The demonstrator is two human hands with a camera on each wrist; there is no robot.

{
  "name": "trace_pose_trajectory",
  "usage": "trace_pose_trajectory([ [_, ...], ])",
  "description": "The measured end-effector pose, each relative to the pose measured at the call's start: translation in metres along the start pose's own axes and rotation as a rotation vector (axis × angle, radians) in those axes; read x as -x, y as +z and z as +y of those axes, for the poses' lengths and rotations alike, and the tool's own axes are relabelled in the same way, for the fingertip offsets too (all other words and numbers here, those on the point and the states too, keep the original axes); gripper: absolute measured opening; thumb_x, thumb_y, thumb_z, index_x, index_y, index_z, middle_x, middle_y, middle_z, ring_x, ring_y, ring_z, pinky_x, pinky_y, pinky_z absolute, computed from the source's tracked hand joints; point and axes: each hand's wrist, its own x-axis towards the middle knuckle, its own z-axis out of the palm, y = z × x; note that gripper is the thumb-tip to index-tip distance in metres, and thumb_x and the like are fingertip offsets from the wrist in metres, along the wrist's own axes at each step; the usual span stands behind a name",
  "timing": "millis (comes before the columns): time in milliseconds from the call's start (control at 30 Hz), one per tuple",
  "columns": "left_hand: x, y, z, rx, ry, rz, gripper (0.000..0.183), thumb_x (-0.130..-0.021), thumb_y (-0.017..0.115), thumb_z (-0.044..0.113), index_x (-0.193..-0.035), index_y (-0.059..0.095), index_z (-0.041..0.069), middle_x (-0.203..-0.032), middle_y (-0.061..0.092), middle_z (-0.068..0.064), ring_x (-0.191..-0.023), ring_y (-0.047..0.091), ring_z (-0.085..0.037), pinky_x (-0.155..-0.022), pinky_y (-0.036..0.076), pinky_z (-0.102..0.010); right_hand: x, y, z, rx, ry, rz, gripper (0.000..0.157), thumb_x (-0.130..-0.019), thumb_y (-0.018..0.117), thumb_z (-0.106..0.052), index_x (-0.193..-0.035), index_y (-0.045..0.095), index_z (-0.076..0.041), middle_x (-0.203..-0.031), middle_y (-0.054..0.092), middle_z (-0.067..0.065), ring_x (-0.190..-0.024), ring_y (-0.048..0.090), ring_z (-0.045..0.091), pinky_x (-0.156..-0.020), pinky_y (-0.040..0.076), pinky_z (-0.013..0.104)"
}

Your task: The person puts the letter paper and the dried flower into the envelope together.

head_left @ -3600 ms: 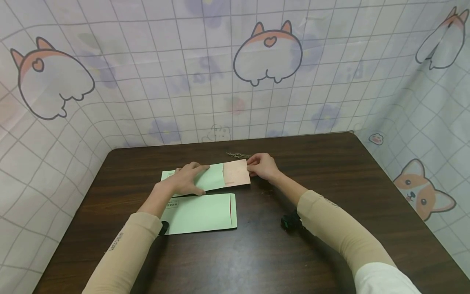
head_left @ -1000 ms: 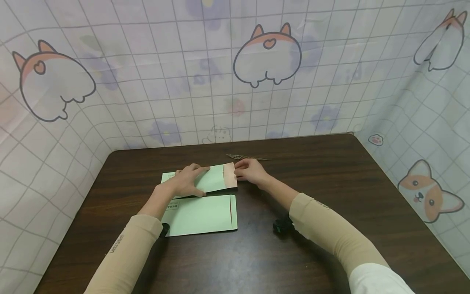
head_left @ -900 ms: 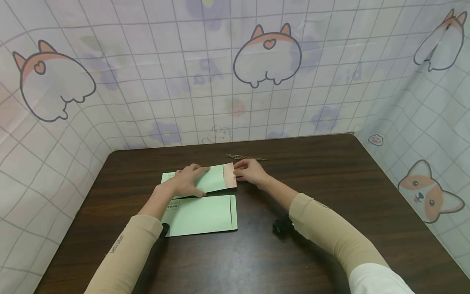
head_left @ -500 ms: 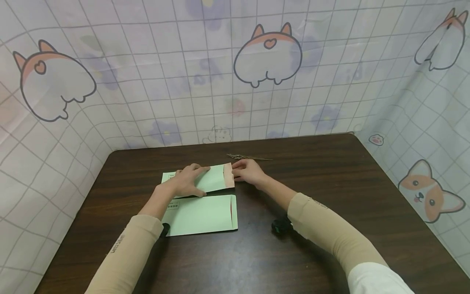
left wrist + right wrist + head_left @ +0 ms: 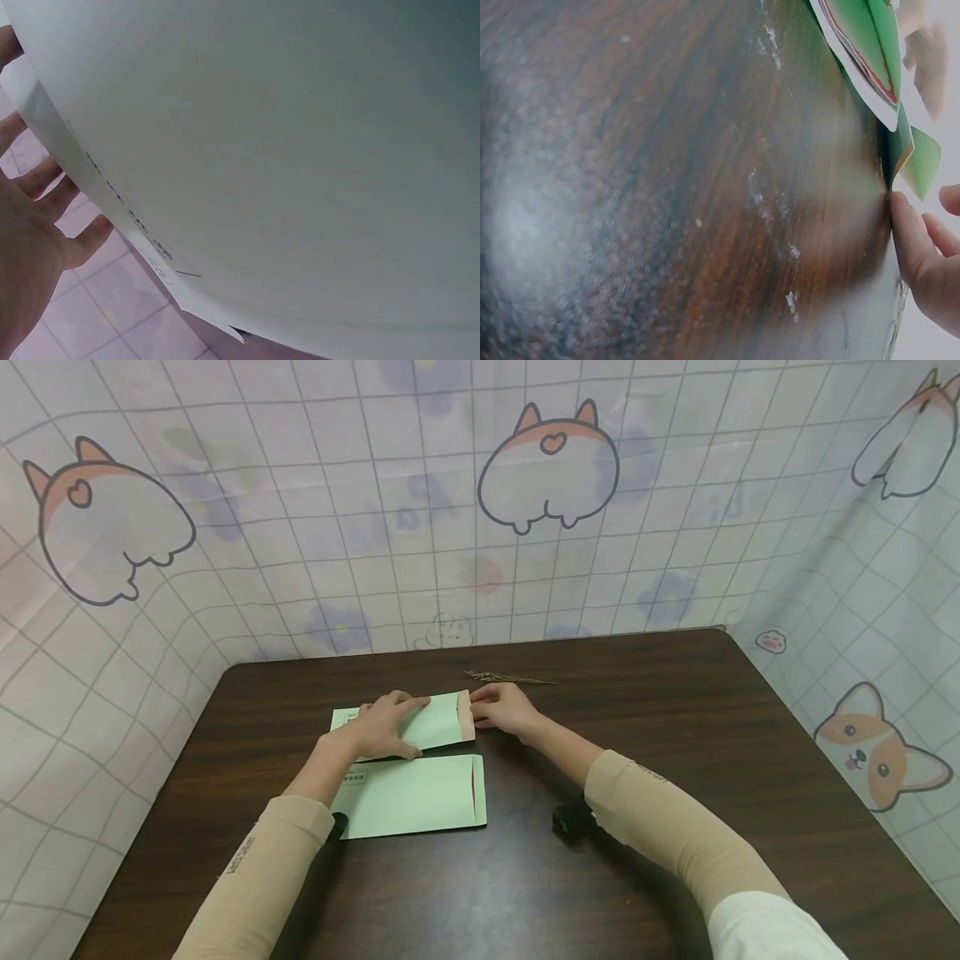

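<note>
In the head view, the left hand (image 5: 378, 731) lies spread on the upper green envelope (image 5: 438, 724); the right hand (image 5: 508, 708) touches the pinkish paper (image 5: 466, 717) jutting from its end, whether pinching cannot be told. A second green envelope (image 5: 420, 797) lies nearer on the table (image 5: 675, 735), a dried sprig (image 5: 510, 677) beyond.

In the left wrist view, a pale printed surface (image 5: 277, 165) fills most.

In the right wrist view, a fingertip (image 5: 899, 206) meets the paper's edge.

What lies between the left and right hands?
Head view: the open end of the far green envelope and the pinkish paper protruding from it lie between the left hand and right hand.
</note>
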Motion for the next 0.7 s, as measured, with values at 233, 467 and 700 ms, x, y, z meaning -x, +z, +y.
trace_pose_trajectory([
  [233,-0.0009,-0.0004,0.0000,0.000,-0.003,-0.001,0.093,-0.086,0.082,0.039,-0.163,0.034,0.018,-0.153,0.037,-0.020,-0.138,0.040,-0.041,-0.106,0.029,-0.066,-0.0004,0.0016,-0.0021,0.014,-0.012,-0.016,0.032,-0.102,0.059,-0.004,-0.129,0.060,0.014,-0.125,0.064,0.027,-0.114,0.066,0.037,-0.092,0.056,0.041],
  [467,-0.0010,0.0000,0.0001,0.002,0.007,0.002,0.093,-0.086,0.083,0.039,-0.162,0.034,0.017,-0.152,0.038,-0.021,-0.137,0.041,-0.041,-0.104,0.029,-0.066,-0.0011,0.0010,-0.0019,0.041,-0.007,-0.016,0.032,-0.102,0.059,-0.005,-0.129,0.062,0.012,-0.124,0.065,0.024,-0.109,0.068,0.033,-0.089,0.057,0.039],
  [700,-0.0015,0.0000,0.0001,0.005,0.004,-0.002,0.092,-0.086,0.082,0.039,-0.162,0.034,0.017,-0.153,0.038,-0.021,-0.138,0.040,-0.041,-0.106,0.027,-0.068,-0.0018,0.0004,-0.0003,0.057,0.000,-0.029,0.034,-0.102,0.058,-0.006,-0.131,0.061,0.011,-0.127,0.064,0.023,-0.109,0.068,0.033,-0.087,0.058,0.038],
])
